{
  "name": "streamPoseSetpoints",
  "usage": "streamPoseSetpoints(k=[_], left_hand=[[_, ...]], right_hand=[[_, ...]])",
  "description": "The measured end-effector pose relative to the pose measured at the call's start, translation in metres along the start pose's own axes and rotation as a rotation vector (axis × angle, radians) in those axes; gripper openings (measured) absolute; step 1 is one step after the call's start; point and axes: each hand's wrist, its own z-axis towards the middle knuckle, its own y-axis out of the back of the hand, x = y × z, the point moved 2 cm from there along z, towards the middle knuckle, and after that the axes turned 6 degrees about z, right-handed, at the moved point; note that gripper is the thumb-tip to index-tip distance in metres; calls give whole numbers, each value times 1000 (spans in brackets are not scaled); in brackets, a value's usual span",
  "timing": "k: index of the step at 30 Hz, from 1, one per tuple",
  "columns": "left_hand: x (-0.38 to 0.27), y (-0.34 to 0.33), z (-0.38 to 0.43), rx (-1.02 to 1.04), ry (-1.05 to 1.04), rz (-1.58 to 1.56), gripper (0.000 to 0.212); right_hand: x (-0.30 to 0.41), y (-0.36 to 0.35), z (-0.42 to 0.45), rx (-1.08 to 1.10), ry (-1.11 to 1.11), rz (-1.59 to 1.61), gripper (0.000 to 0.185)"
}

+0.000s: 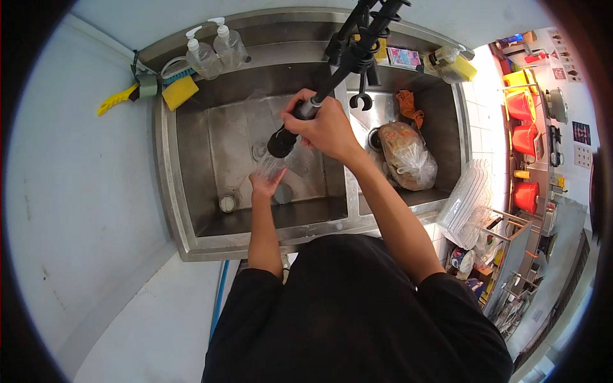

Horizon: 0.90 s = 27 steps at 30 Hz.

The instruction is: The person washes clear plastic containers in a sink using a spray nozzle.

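Observation:
My right hand (323, 122) grips the handle of a black pull-down spray faucet (282, 142) over the left basin of a stainless steel double sink (230, 139). Water (270, 165) appears to run from the spray head down onto my left hand (267, 182). The left hand is held palm up with fingers spread under the spray, low in the basin. I cannot tell whether it holds anything clear. A round drain strainer (227, 203) and a grey disc (283, 194) lie on the basin floor close by.
In the right basin lie a tied plastic bag of food (407, 153) and an orange cloth (410, 107). Pump bottles (203, 57), a yellow sponge (180, 92) and a blue brush (178, 76) line the back left ledge. Stacked clear trays (467, 201) stand right of the sink.

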Motion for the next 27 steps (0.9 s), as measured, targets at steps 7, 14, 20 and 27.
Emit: streamPoseSetpoints(k=[7,14,20,27], left_hand=[[23,-41,-10,143,86,-336,71],[12,-42,-22,-71,-282,-101,64],[12,-36,-68,-273,-764,651,62],[-23,-12,-92,-251,-1333,1259,61]], right_hand=[[-6,-2,-1,-27,62,-16,16],[11,-3,1,5,-39,12,16],[-4,14,10,-95,-6,-146,15],[-15,-2,16,-302,271,-125,16]])
